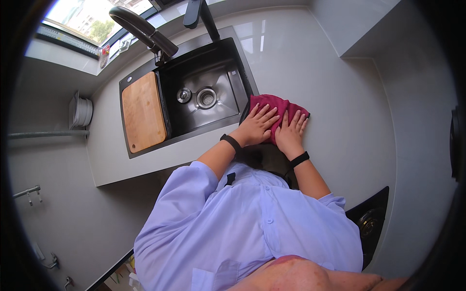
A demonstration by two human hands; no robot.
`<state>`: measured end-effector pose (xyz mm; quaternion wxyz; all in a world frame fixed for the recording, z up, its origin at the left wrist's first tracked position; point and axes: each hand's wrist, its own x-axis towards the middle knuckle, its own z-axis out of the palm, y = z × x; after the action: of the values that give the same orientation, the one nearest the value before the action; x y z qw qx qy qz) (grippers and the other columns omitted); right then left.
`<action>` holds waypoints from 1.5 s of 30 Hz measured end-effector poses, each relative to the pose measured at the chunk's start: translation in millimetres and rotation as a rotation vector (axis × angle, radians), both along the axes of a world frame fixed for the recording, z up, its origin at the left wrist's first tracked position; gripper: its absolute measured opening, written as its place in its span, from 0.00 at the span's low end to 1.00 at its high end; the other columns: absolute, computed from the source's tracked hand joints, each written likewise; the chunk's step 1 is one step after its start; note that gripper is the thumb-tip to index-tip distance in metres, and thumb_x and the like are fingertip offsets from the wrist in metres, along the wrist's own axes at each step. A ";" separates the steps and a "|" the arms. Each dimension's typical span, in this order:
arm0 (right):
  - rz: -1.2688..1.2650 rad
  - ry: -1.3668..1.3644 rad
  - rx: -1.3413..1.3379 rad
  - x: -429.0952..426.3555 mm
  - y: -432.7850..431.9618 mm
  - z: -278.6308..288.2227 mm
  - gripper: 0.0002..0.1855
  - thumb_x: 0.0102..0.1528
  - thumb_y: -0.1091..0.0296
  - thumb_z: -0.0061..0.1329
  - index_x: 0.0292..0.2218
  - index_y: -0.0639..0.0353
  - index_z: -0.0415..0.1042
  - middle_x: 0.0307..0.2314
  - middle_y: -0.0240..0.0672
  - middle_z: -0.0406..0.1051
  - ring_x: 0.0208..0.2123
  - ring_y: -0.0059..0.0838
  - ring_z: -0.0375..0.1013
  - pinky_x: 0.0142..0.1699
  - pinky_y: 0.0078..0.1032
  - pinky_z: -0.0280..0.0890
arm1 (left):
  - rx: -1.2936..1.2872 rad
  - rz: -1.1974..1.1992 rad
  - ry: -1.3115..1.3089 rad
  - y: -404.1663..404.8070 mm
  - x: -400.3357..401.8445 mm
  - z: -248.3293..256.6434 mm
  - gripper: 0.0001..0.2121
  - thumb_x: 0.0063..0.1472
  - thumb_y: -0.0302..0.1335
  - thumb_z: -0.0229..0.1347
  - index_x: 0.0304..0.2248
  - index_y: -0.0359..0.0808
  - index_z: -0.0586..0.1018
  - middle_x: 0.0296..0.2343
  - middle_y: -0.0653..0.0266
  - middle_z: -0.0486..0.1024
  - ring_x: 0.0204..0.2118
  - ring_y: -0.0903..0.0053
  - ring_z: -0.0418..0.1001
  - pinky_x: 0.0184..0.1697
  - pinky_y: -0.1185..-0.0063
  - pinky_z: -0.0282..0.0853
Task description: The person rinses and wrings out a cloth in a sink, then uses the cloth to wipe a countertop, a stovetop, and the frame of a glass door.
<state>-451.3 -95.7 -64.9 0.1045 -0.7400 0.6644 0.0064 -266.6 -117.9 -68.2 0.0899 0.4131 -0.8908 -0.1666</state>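
A dark red cloth (271,101) with a bit of black edging lies folded on the light grey countertop, by the right side of the sink. My left hand (257,125) rests palm down on its left part, fingers spread. On the right part, my right hand (291,134) lies flat too, fingers slightly apart and pointing away from me. Neither hand grips the cloth; both press on top of it. Much of the cloth's near side is hidden under my hands. Each wrist has a black band.
The dark sink (225,78) holds a round metal drain stopper (184,95) beside the drain (206,98). A wooden cutting board (143,112) covers its left end. A dark faucet (145,29) arches behind. A gas hob (369,225) is at right; the countertop (313,65) meets a wall.
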 end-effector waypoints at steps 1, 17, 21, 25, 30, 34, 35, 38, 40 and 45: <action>-0.003 -0.001 -0.006 2.2 -8.2 -0.1 0.38 0.59 0.52 0.41 0.65 0.57 0.47 0.64 0.65 0.35 0.66 0.66 0.30 0.68 0.54 0.23 | 0.000 -0.011 -0.010 -13.4 3.7 -4.9 0.30 0.63 0.39 0.43 0.63 0.41 0.58 0.65 0.58 0.49 0.69 0.60 0.41 0.69 0.58 0.27; -0.038 -0.267 0.398 -26.4 -93.0 14.7 0.56 0.52 0.24 0.40 0.68 0.45 0.32 0.66 0.53 0.18 0.66 0.59 0.12 0.66 0.53 0.14 | -0.131 0.104 -0.093 -107.7 -16.1 3.8 0.28 0.58 0.37 0.45 0.59 0.49 0.67 0.63 0.63 0.54 0.68 0.61 0.45 0.67 0.50 0.33; -0.020 -0.246 0.385 -22.6 -98.0 21.8 0.66 0.44 0.21 0.49 0.68 0.47 0.31 0.66 0.53 0.19 0.66 0.58 0.12 0.66 0.53 0.14 | -0.142 0.073 -0.119 -116.3 -12.0 1.3 0.28 0.57 0.37 0.46 0.60 0.50 0.66 0.64 0.63 0.52 0.68 0.61 0.43 0.67 0.50 0.31; -0.013 -0.161 0.390 -19.6 -108.4 29.3 0.67 0.42 0.23 0.53 0.68 0.46 0.31 0.66 0.52 0.20 0.67 0.56 0.14 0.67 0.52 0.16 | -0.107 0.082 -0.166 -124.0 -16.7 -0.6 0.29 0.58 0.39 0.46 0.60 0.50 0.64 0.65 0.64 0.50 0.69 0.62 0.41 0.67 0.50 0.29; -0.067 -0.142 0.377 -14.8 -126.3 29.9 0.66 0.44 0.23 0.51 0.68 0.45 0.31 0.67 0.48 0.21 0.68 0.53 0.15 0.67 0.50 0.16 | -0.080 0.152 -0.184 -140.0 -24.6 1.5 0.29 0.58 0.40 0.45 0.61 0.53 0.64 0.65 0.67 0.50 0.69 0.65 0.41 0.64 0.43 0.26; -0.091 -0.123 0.361 -13.2 -142.5 27.7 0.65 0.44 0.22 0.49 0.68 0.43 0.30 0.67 0.47 0.21 0.68 0.54 0.16 0.67 0.50 0.16 | -0.115 0.203 -0.190 -153.0 -30.8 -1.0 0.28 0.59 0.39 0.44 0.61 0.55 0.63 0.65 0.70 0.51 0.69 0.67 0.41 0.60 0.36 0.24; -0.091 -0.117 0.366 -15.0 -145.8 26.6 0.65 0.44 0.22 0.49 0.68 0.43 0.30 0.67 0.47 0.21 0.68 0.54 0.16 0.67 0.50 0.16 | -0.129 0.224 -0.188 -155.2 -33.9 -2.0 0.28 0.59 0.39 0.44 0.61 0.55 0.64 0.65 0.71 0.51 0.69 0.67 0.41 0.59 0.35 0.24; -0.089 -0.092 0.361 -19.2 -156.5 28.7 0.65 0.44 0.21 0.49 0.68 0.42 0.30 0.67 0.48 0.22 0.68 0.54 0.17 0.67 0.50 0.16 | -0.121 0.277 -0.188 -159.0 -40.3 -1.7 0.28 0.59 0.39 0.43 0.61 0.55 0.64 0.64 0.71 0.51 0.69 0.66 0.41 0.58 0.33 0.23; -0.071 -0.090 0.310 -26.3 -162.3 25.6 0.65 0.43 0.21 0.50 0.68 0.40 0.32 0.67 0.47 0.23 0.68 0.53 0.18 0.67 0.49 0.17 | -0.145 0.324 -0.187 -159.5 -45.4 -0.5 0.28 0.60 0.40 0.41 0.61 0.55 0.64 0.65 0.71 0.51 0.69 0.65 0.39 0.57 0.33 0.22; -0.082 -0.115 0.176 -27.0 -162.1 16.5 0.62 0.43 0.21 0.50 0.68 0.39 0.38 0.68 0.44 0.27 0.69 0.50 0.22 0.69 0.47 0.19 | -0.073 0.364 -0.176 -164.7 -46.4 0.3 0.28 0.61 0.40 0.39 0.62 0.53 0.61 0.65 0.68 0.49 0.69 0.62 0.37 0.58 0.35 0.21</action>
<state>-478.3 -257.8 -48.4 0.2071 -0.6993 0.6839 0.0182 -313.0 -282.6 -67.9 0.0551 0.5766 -0.8113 -0.0785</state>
